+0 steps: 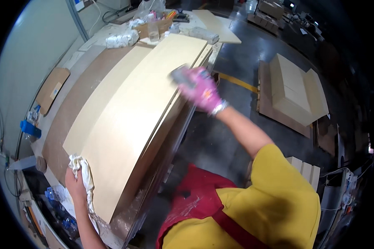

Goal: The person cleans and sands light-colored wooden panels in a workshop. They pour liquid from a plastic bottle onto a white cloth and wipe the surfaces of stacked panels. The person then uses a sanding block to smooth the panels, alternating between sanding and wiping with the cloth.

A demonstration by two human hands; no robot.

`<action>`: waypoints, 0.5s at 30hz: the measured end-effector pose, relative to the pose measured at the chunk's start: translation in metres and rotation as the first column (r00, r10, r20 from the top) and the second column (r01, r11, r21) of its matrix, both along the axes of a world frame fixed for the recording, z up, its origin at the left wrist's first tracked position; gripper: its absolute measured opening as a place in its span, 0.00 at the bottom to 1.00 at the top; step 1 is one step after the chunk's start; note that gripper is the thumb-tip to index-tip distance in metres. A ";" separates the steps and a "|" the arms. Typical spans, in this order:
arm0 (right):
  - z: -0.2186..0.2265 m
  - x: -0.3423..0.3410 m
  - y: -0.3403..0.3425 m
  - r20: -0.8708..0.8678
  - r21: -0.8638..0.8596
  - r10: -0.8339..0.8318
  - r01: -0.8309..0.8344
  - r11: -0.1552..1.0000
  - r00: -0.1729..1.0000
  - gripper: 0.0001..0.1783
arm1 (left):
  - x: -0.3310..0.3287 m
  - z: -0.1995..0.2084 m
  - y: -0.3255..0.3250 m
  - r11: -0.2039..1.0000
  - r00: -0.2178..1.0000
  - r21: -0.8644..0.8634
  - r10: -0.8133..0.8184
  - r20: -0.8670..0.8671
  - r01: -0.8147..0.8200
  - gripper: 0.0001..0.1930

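Note:
A long pale wooden panel (131,106) lies on top of other panels on the workbench in front of me. My right hand (202,88), in a pink patterned glove, is closed around a grey block (180,77) that looks like a sanding block. Both are blurred, over the panel's right edge toward its far end. At the near left corner of the panel, my bare left hand (75,186) grips a crumpled white cloth (85,171), part of which hangs down beside the wrist.
Wrapped bundles, bottles and a cardboard box (153,29) crowd the bench's far end. A brown board (52,90) and a blue container (30,128) line the left wall. Stacked panels (293,89) stand on the floor at the right, past a yellow line (238,82).

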State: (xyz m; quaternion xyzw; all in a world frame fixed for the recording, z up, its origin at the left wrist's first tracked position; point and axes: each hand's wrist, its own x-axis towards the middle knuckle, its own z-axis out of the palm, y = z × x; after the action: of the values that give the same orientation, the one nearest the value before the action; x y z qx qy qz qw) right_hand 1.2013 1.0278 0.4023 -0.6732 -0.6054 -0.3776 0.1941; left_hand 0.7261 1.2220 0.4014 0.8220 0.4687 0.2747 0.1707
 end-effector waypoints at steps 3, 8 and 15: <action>0.011 -0.099 0.004 -0.414 -0.217 0.199 -0.308 0.926 0.889 0.30 | 0.000 -0.002 -0.001 1.000 1.000 -0.016 -0.020 0.017 0.020 0.14; -0.002 -0.018 0.016 -0.125 -0.061 0.191 -0.200 0.978 0.974 0.21 | 0.002 0.002 -0.002 0.997 1.000 -0.072 0.003 0.024 -0.001 0.15; 0.011 0.022 0.010 -0.298 -0.018 0.226 -0.242 0.970 0.927 0.31 | 0.039 0.029 0.012 0.993 0.973 0.063 -0.084 -0.217 0.100 0.14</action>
State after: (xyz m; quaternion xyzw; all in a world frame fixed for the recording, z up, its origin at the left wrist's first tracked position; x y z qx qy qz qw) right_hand 1.2234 1.0381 0.4129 -0.6499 -0.6557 -0.2309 0.3071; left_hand 0.7654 1.2344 0.4309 0.8734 0.4353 0.1933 0.1017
